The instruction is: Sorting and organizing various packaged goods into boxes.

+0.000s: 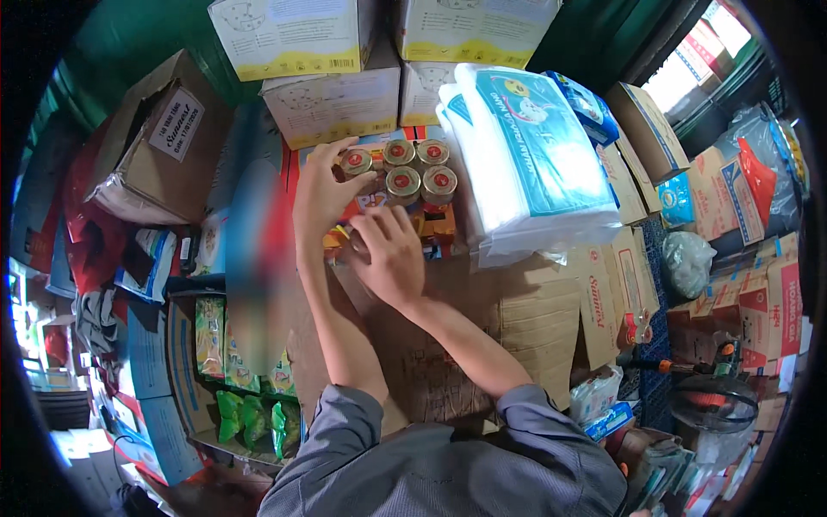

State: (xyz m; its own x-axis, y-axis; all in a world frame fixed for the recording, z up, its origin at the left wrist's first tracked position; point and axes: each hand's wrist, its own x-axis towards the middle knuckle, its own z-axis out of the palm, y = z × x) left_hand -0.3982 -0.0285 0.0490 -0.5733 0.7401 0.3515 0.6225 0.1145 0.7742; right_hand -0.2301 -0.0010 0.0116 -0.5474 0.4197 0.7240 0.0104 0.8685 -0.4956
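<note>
Small jars with gold lids and red centres stand in two short rows at the middle of the work surface. My left hand [322, 191] reaches over the left side of the group, its thumb and fingers around the leftmost jar [355, 161]. Just right of it stand other jars [403, 182]. My right hand [392, 258] is nearer to me, its fingers curled down by the front of a brightly coloured orange-and-purple printed item [441, 226]. Whatever lies under those fingers is hidden.
White-and-yellow boxes [332, 110] are stacked behind the jars. A thick stack of clear-and-blue plastic packs [538, 155] stands to their right. Brown cardboard [538, 314] covers the near surface. An open carton [159, 146] and green packets [254, 422] are at left, a fan [713, 401] at right.
</note>
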